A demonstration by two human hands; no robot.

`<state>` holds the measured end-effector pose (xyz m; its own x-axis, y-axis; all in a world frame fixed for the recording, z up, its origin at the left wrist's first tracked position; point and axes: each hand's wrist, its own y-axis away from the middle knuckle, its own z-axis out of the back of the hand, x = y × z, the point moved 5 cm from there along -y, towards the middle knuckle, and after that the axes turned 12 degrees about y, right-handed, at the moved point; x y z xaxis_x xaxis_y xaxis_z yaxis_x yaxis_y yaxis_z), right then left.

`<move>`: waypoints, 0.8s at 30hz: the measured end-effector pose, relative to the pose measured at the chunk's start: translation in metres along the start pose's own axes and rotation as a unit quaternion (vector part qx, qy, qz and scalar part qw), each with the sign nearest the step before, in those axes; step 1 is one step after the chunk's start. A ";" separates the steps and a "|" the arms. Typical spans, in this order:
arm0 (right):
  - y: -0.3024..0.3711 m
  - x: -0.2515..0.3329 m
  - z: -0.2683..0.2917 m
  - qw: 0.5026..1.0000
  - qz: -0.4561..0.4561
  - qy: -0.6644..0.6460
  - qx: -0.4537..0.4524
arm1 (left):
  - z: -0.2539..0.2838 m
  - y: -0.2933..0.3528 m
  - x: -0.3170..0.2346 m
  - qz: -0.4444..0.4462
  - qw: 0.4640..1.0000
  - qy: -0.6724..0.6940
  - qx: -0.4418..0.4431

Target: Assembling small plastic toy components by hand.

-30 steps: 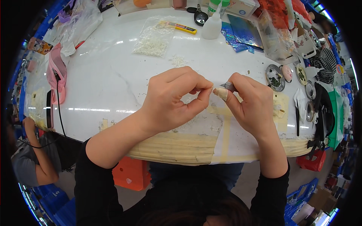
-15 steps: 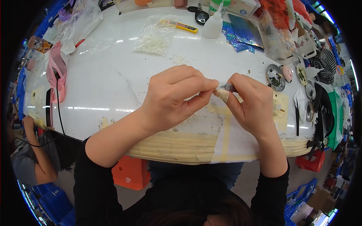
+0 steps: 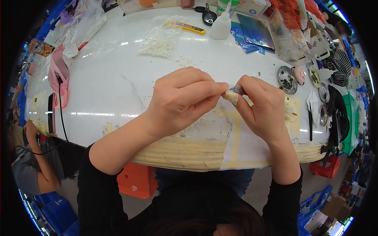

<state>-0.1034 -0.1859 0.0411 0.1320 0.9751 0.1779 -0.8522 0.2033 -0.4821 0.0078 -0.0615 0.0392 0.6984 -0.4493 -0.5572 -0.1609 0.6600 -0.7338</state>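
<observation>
Above the middle of the white table, my left hand [image 3: 183,100] is closed in a pinch; whatever sits between its fingertips is too small to make out. Close beside those fingertips, my right hand [image 3: 262,104] grips a small grey metal blade [image 3: 238,89] between thumb and fingers. Beige tape [image 3: 231,97] wraps the right thumb tip, which almost meets the left fingertips. Small pale crumbs [image 3: 195,126] lie on the table under my hands. A clear bag of tiny white pieces [image 3: 157,45] lies farther back, with some loose pieces [image 3: 186,61] in front of it.
At the back stand a white squeeze bottle [image 3: 221,26] and shiny blue sheets [image 3: 256,33]. Round metal dishes [image 3: 287,80] and black tweezers [image 3: 310,122] lie right. A pink mesh pouch [image 3: 59,74] and cable lie left. Yellowish tape [image 3: 181,153] covers the front edge. Another person's arm [image 3: 41,165] shows far left.
Both hands keep nearly the same place and pinch. The blade and taped thumb have shifted and turned slightly at the left fingertips. The person at far left has moved a little.
</observation>
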 end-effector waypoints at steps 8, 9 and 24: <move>0.000 0.000 0.001 1.000 0.011 0.017 0.016 | 0.000 0.001 0.003 0.011 1.000 -0.002 -0.003; 0.001 0.000 0.001 1.000 0.009 0.015 0.015 | 0.001 0.000 0.009 0.046 0.999 0.007 -0.008; -0.001 0.001 0.003 1.000 0.001 0.012 0.009 | 0.030 0.005 0.068 0.349 0.936 -0.043 0.000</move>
<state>-0.1045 -0.1857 0.0444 0.1427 0.9774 0.1563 -0.8616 0.2003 -0.4664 0.0753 -0.0710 0.0093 0.4766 0.1420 -0.8676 -0.5994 0.7745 -0.2025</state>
